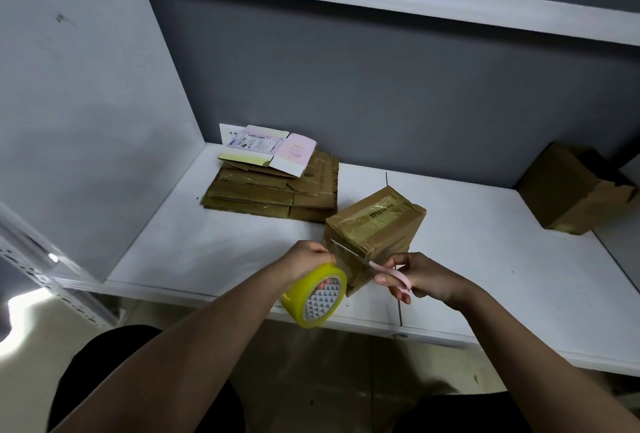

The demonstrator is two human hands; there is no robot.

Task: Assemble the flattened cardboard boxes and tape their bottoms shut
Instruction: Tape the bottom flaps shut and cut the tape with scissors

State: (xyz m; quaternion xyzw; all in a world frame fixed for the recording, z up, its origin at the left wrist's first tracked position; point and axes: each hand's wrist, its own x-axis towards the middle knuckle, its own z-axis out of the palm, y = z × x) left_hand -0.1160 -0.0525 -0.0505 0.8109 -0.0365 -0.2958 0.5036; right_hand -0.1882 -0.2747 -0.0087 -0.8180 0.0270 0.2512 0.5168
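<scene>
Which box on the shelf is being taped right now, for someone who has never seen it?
On the white shelf, look at the front edge, between the flattened cardboard stack and the far-right brown box. The small brown cardboard box there is the only one with pink-handled scissors against it.

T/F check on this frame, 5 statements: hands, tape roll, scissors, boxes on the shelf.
1. The left hand holds the yellow tape roll. True.
2. The right hand holds a box cutter. False: it holds pink-handled scissors.
3. The scissor blades point toward the left hand, at the near face of the assembled box. True.
4. The stack of flattened boxes lies right of that box. False: it lies to its left, further back.
5. Another brown box stands at the far right. True.
</scene>
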